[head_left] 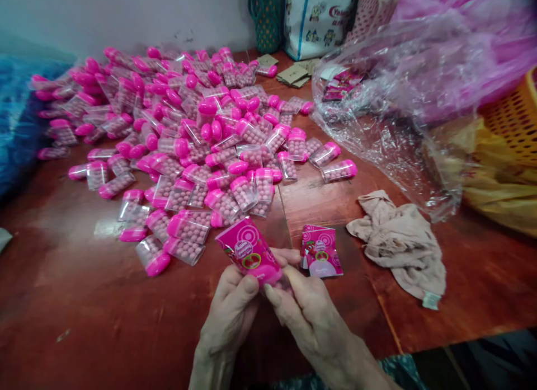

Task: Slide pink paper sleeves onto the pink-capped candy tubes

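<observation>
In front of me, a pink printed sleeve (247, 247) is held between my two hands. My left hand (235, 300) pinches its lower left side, with the thumb on the front. My right hand (308, 303) grips a clear candy container (286, 283) whose pink balls show at the sleeve's lower end. How far the container sits inside the sleeve is hidden. Just right of my fingers lies a small stack of flat printed sleeves (323, 253). Beyond my hands spreads a large heap of pink-capped candy containers (188, 138).
A crumpled beige cloth (403, 244) lies on the red table (138, 334) at the right. Behind it are clear plastic wrap (377, 127), a pink bag (465, 43) and an orange basket (514, 118). Cardboard pieces (296, 74) and a white bag (314, 23) are by the wall. Blue plastic (25, 116) is at left.
</observation>
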Tool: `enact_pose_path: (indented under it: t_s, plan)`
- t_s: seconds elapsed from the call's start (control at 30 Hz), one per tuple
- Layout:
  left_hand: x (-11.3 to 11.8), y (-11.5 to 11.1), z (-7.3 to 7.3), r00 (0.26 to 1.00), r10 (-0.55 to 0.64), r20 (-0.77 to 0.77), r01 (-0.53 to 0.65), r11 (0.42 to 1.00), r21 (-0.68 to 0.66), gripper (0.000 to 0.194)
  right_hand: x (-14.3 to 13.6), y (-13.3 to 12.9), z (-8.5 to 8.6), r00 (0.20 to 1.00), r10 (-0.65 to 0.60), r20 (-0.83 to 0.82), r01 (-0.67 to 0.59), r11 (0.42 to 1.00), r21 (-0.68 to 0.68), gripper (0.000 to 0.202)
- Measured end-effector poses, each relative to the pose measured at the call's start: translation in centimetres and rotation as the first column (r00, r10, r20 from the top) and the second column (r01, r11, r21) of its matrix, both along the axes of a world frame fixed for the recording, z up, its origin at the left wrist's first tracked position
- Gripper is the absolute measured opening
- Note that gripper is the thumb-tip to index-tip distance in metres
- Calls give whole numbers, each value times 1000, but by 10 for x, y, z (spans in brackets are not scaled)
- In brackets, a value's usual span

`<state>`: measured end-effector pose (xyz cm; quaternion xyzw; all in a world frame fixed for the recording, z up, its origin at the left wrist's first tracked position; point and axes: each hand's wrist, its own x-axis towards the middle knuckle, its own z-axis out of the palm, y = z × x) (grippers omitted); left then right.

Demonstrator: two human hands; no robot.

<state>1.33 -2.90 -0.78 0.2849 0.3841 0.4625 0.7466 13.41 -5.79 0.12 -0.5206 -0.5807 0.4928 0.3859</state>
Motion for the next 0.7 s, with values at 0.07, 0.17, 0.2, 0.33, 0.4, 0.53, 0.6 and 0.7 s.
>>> enact_pose_path:
  t_s: [0.07,0.17,0.2,0.33,0.4,0.53,0.6,0.7]
  plan:
    - [1,-1,-1,1000,-15,12,15,1000,-6,23,-6,-3,-7,996,-76,54,71,993,92,35]
    - [4,-3,-2,998,-54,22,54,999,-2,26,-11,-8,-11,986,-140,88,127,983,135,38]
    - [5,-4,-2,998,-57,26,57,998,-1,27,-12,-9,-11,990,-122,69,113,986,121,37]
    - [8,-4,3,999,25,24,-24,999,-35,26,-8,-7,-8,990,-86,-114,86,996,1,31]
    - [8,-2,5,997,83,-6,-83,994,-74,26,-7,-5,-7,969,-116,-218,103,992,-69,25]
    - [8,1,5,983,179,-44,-184,974,-134,27,-12,-3,-11,967,-152,-205,124,982,-144,21]
    - [7,2,3,977,210,-29,-212,969,-129,31,-17,-4,-14,977,-149,-152,126,981,-150,22]
    - [7,2,2,977,212,-16,-213,967,-138,29,-23,-5,-19,980,-149,-133,133,984,-120,17]
